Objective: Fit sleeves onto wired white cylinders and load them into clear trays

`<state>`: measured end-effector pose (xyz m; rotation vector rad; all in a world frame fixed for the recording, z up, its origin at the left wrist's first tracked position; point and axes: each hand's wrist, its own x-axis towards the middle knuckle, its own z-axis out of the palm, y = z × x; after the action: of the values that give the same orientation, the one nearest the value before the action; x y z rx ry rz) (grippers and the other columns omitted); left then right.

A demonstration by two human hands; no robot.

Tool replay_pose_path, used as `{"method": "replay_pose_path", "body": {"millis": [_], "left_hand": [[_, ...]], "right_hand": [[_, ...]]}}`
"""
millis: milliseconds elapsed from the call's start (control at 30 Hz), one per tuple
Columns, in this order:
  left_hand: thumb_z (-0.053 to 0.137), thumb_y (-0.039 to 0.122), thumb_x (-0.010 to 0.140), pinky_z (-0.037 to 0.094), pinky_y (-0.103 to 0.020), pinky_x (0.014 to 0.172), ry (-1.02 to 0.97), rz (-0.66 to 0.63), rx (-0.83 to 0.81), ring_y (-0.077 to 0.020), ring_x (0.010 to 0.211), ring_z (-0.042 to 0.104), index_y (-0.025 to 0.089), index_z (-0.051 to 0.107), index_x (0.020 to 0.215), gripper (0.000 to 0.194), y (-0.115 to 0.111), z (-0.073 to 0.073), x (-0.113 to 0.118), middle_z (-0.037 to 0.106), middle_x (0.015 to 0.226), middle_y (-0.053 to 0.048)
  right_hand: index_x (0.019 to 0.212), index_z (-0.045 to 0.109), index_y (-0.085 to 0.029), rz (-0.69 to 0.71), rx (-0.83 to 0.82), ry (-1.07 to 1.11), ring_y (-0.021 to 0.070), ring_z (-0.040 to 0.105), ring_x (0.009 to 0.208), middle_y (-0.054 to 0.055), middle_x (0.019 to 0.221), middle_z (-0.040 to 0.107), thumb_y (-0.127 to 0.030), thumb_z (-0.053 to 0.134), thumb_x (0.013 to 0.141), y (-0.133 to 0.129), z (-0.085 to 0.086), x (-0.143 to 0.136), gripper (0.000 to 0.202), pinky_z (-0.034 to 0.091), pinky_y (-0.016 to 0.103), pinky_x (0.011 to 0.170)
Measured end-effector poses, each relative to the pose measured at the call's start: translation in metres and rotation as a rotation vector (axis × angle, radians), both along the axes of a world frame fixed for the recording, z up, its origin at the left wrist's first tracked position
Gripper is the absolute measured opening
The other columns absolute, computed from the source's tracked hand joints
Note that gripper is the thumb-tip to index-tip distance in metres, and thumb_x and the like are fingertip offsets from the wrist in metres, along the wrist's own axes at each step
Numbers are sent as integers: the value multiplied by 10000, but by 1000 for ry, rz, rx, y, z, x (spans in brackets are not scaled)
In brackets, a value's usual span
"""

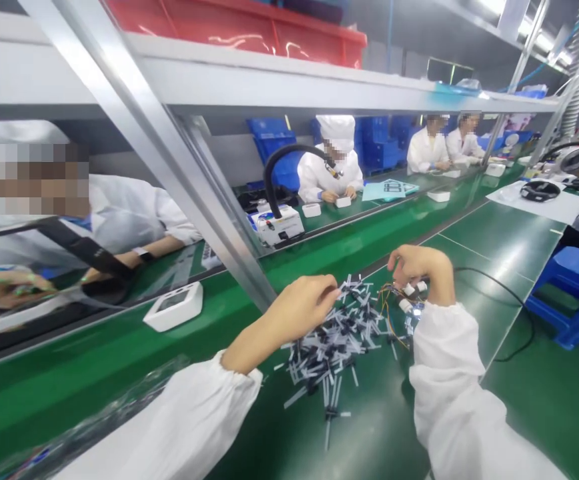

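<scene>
A loose pile of small pale strips with dark parts (pixel 337 343) lies on the green worktop (pixel 369 427) in front of me. My left hand (pixel 309 300) is over the pile's far left edge, its fingers bent and closed together; anything between the fingertips is hidden. To the right of the pile, my right hand (pixel 417 263) is bent at the wrist with curled fingers, and what they pinch is too small to make out. Just below it lies a bundle of thin coloured wires (pixel 385 300) with white connectors (pixel 407 305), partly beside my sleeve.
A metal post (pixel 169 153) rises at left. Beyond the worktop runs a green conveyor belt (pixel 249 283) carrying a white device housing (pixel 175 307). Co-workers in white sit across it. A black cable (pixel 512 293) and a blue stool (pixel 569 287) are at right.
</scene>
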<state>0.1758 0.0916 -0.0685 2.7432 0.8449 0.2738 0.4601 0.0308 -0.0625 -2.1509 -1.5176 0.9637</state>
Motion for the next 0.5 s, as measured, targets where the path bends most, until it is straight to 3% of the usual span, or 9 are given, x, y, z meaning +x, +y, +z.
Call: {"method": "replay_pose_path", "body": {"millis": [100, 167, 267, 367, 500], "left_hand": [[450, 371, 1034, 394, -318, 686, -29, 21, -50, -220, 776, 635, 192, 678, 928, 309, 1, -8, -11, 720, 880, -63], [475, 361, 1030, 405, -314, 705, -53, 28, -76, -211, 782, 635, 186, 685, 924, 293, -4, -4, -25, 719, 878, -57], [513, 361, 1027, 428, -303, 727, -153, 58, -130, -191, 783, 638, 188, 699, 934, 270, -16, 15, -52, 725, 878, -40], [534, 371, 1026, 461, -287, 755, -311, 113, -165, -177, 809, 654, 195, 709, 958, 257, -31, 37, -83, 738, 910, -28], [559, 365, 1015, 488, -274, 748, -454, 149, -185, -165, 789, 655, 196, 715, 959, 237, -53, 57, -122, 739, 877, -16]], "right_hand": [[940, 710, -139, 2, -10, 15, 200, 753, 654, 34, 758, 780, -5, 843, 540, 11, -6, 3, 442, 620, 277, 625], [876, 681, -145, 8, 42, -14, 197, 744, 642, 30, 718, 769, 16, 783, 570, 13, -5, 4, 360, 598, 262, 616], [823, 640, -167, 34, 181, -91, 176, 724, 659, 27, 687, 755, 36, 639, 642, 9, 4, 3, 271, 558, 249, 642], [795, 638, -199, 39, 315, -167, 200, 726, 698, 37, 699, 752, 23, 562, 691, -2, 14, 7, 257, 555, 313, 711], [785, 710, -257, -197, 675, -224, 244, 740, 732, 65, 793, 777, -33, 634, 719, -27, 18, 16, 245, 547, 418, 774]]}}
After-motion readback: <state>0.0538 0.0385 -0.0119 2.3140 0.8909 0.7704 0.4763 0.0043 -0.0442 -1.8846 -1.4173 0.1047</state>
